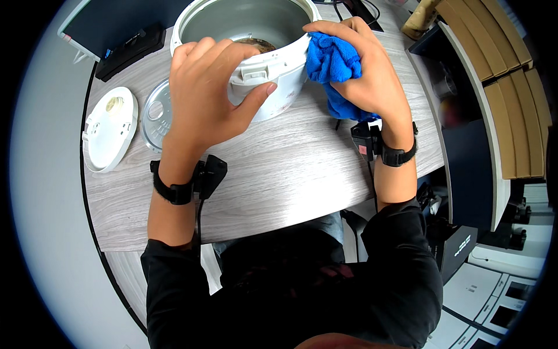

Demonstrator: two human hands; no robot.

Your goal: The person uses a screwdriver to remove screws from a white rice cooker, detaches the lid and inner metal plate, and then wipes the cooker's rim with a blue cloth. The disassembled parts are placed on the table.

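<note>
A white rice cooker point(278, 96) with its top uncovered stands at the far middle of the table; its grey inside shows a brownish, stained-looking heating plate point(256, 43) at the bottom. My left hand point(206, 96) grips its near left rim, fingers over the edge and thumb against the outer wall by the front latch. Bunched in my right hand point(375, 72) is a blue cloth point(332, 58), pressed to the right side of the rim, with part of it hanging below. Left of the cooker lie a white lid point(110, 131) and a round metal inner lid point(156, 125), partly hidden behind my left hand.
A monitor point(122, 29) and a black box-shaped device point(131, 52) stand at the far left. Along the right are a shelf unit point(474, 87) and stacked cardboard boxes point(494, 41). Black cables point(360, 11) lie behind the cooker. The table's front edge is close to my body.
</note>
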